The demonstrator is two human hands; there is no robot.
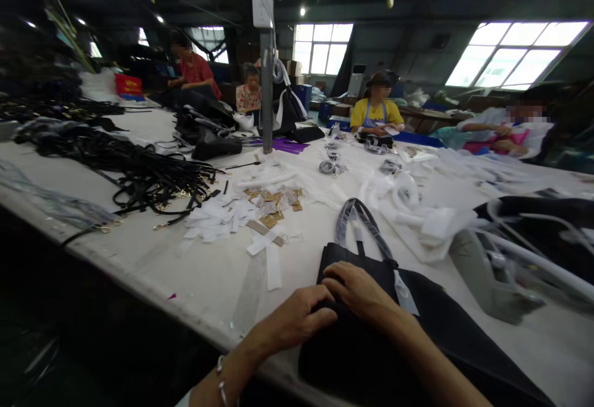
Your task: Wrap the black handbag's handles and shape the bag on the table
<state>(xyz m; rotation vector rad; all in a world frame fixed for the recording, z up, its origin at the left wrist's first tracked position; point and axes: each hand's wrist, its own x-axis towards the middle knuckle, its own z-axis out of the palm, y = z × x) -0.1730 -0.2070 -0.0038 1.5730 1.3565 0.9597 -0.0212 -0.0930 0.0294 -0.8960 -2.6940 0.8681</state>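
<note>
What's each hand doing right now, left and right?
Left hand: fingers curled, pinching the black bag at its top.
Right hand: resting palm down on the bag; whether it grips cannot be told.

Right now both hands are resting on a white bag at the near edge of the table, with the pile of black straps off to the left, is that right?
Not quite: the bag is black, not white. The head view shows the left hand and right hand resting on it at the table's near edge, with the black straps off to the left.

A tangle of black straps with gold clasps (139, 175) was spread toward the left edge of the long white worktable (153, 258). White and tan paper tags (245, 212) were scattered mid-table, with four seated co-workers along the far edge.
</note>
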